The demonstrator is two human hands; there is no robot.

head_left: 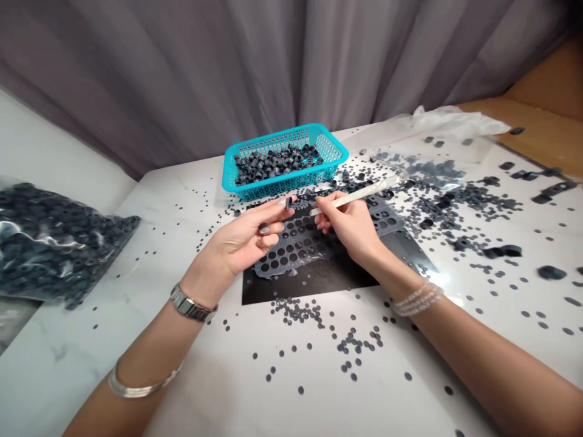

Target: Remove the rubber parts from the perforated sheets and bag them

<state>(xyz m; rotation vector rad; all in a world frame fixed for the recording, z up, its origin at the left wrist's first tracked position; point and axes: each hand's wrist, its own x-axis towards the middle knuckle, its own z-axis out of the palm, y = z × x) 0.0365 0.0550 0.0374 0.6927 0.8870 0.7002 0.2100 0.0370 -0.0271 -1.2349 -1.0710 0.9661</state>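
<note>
My left hand [246,238] pinches a small dark rubber ring [288,203] between thumb and forefinger, above a grey perforated rubber sheet [296,246]. My right hand [348,223] grips a pale stick tool [359,193] like a pen, its near end pointing toward the ring. The sheet lies on a black mat [319,276]. A teal mesh basket [283,161] with several dark rings stands just behind the hands.
Small grey punched-out discs [350,346] are scattered over the white marble table. A clear bag of dark rings [50,243] lies at the left. More rubber pieces and clear plastic bags [437,176] lie at the right, with a cardboard sheet [542,130] at far right. A grey curtain hangs behind.
</note>
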